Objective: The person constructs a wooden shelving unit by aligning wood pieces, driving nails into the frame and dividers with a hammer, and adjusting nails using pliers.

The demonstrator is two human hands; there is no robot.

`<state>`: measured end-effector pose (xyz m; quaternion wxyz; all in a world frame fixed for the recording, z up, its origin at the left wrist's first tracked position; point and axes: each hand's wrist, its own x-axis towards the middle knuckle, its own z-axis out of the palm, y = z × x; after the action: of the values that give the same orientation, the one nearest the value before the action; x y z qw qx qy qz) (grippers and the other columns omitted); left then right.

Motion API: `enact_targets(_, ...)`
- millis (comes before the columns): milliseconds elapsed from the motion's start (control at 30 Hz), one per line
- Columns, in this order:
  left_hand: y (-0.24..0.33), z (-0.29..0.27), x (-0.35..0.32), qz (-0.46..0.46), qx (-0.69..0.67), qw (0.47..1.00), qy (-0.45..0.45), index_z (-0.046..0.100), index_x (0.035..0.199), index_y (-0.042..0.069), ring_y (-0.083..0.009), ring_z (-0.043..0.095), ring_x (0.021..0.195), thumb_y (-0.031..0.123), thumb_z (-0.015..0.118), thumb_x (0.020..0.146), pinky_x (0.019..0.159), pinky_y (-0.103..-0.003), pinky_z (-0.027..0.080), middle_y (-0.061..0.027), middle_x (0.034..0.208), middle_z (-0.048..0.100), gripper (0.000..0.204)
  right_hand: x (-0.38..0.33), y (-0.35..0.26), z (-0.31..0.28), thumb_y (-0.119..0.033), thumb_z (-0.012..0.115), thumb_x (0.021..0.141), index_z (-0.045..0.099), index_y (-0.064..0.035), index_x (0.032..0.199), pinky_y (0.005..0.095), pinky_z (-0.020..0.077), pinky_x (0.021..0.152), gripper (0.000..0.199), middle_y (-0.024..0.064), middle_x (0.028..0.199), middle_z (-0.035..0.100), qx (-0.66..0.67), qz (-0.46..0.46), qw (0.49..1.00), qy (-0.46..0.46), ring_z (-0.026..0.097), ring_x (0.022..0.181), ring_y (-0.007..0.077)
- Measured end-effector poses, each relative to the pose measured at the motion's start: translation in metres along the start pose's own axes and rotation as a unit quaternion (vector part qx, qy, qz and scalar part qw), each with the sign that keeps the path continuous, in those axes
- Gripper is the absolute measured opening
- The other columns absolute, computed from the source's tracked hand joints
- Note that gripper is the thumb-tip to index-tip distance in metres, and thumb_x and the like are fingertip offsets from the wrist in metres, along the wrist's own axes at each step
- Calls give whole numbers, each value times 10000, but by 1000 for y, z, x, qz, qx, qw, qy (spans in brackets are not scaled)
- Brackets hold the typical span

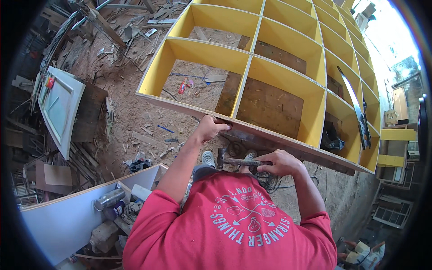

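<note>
Yellow shelf unit (288,78), open grid of compts w/ pale edges, stands in front of the person, who wears a red shirt (180,225). L hand (212,128) is at the unit's near side, fingers bent & touching the near board approx below the first divider from the L; grip is narrow, but whether it pinches a small item, can't tell. R hand (282,163) is closed round the handle of a hammer (243,162), held btwn the unit's near side and the person's body, head pointing L.

Hand saw (355,105) lies across the R part of the unit, dark handle toward its near R corner, blade tip away. Black bag (332,138) sits in a near-row compt, just L of the saw handle. Brown board (270,108) shows thru the unit's openings; a small red bottle (182,85) shows on the floor (130,112) thru the near L compt. Well L of the unit, a white framed panel (60,105) leans tilted. Nearer the person, L of the unit: white cabinet (54,225) w/ a metal canister (110,199) & other clutter inside.
</note>
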<state>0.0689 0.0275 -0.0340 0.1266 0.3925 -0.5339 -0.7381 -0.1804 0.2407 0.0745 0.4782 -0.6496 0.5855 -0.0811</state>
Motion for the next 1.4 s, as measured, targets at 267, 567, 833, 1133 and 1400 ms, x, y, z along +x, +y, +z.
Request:
enact_targets(267,-5,-3,-3,15,-11,1000,-6,788,1108,-22,-137,709,945,81,786,874,888,-300,550,-81,1064,795,256,-11,-4,3,-316,759,956,706,-74,1321,392,553,933,441,205,1117,764,119,33,992,23,754,1016,317)
enact_targets(567,9,-8,-6,0,31,998,-51,754,1189,-32,-147,695,983,142,719,964,914,-321,539,-88,1121,781,286,-38,-27,25,-239,911,837,690,20,1225,252,506,745,516,-15,881,669,363,53,902,227,589,830,54)
enact_targets(833,89,-32,-23,47,366,890,-270,790,1039,36,-210,724,833,323,788,933,758,-348,551,-137,909,773,306,7,-28,15,-58,757,927,550,-34,1155,213,315,417,309,-53,660,482,534,-35,751,386,419,458,29)
enact_targets(1133,148,-42,24,312,476,793,-217,565,1470,201,-396,722,1044,397,875,778,852,-496,605,-123,1582,481,784,91,-44,-37,-57,610,1007,513,-21,1227,217,309,378,242,-32,634,448,521,-62,715,462,362,414,31)
enact_targets(1400,111,-45,96,418,527,648,-356,472,1510,71,-333,750,840,399,818,777,653,-418,614,-204,1629,413,874,175,-104,-9,-44,650,1007,537,-47,1218,233,292,367,239,-40,604,449,494,-11,628,601,378,401,46)
